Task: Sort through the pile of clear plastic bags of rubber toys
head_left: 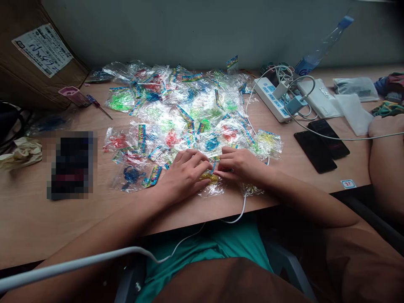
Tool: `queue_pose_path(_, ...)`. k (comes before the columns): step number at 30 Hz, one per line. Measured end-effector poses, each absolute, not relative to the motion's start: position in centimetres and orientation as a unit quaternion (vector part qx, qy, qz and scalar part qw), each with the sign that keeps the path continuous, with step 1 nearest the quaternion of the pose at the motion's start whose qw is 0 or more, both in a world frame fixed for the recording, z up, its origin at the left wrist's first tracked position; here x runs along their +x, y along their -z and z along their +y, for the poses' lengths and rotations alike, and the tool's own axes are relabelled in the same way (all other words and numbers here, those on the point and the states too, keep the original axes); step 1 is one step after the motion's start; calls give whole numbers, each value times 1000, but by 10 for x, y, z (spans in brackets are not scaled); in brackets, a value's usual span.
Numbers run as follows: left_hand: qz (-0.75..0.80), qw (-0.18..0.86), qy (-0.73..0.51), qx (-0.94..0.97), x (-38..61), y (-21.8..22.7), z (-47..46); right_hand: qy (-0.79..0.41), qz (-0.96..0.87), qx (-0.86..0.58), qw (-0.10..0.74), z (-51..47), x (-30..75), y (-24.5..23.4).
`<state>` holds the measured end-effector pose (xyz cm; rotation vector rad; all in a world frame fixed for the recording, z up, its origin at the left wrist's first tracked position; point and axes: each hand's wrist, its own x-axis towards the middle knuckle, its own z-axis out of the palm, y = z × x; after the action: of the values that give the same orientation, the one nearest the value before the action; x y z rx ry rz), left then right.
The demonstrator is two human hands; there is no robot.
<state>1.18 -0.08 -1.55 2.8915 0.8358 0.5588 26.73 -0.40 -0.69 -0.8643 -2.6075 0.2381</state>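
My left hand (186,173) and my right hand (240,164) meet at the desk's front, with their fingers pinching a clear plastic packet (211,181) that has a yellow item inside. The fingers hide most of the packet's top. Just left of my left hand lies a packet with a blue toy (131,176) and a printed header strip. A large heap of similar clear packets (176,111) spreads beyond my hands, holding red, green, blue and yellow items.
The wooden desk (101,206) also bears a white power strip (271,99) with chargers and cables, several phones (315,150), and a screwdriver (97,105). A plastic bottle (325,42) stands behind. A cardboard box (31,54) sits far left. Another person's arm (386,160) rests at right.
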Motion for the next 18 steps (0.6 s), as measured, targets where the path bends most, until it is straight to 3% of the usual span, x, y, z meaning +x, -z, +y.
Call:
queue_pose_path(10, 274, 33, -156, 948, 14, 17, -2, -174, -933, -274, 156, 0, 271, 4)
queue_pose_path(18, 255, 25, -173, 951, 15, 16, -2, -255, -911, -230, 228, 0, 271, 14)
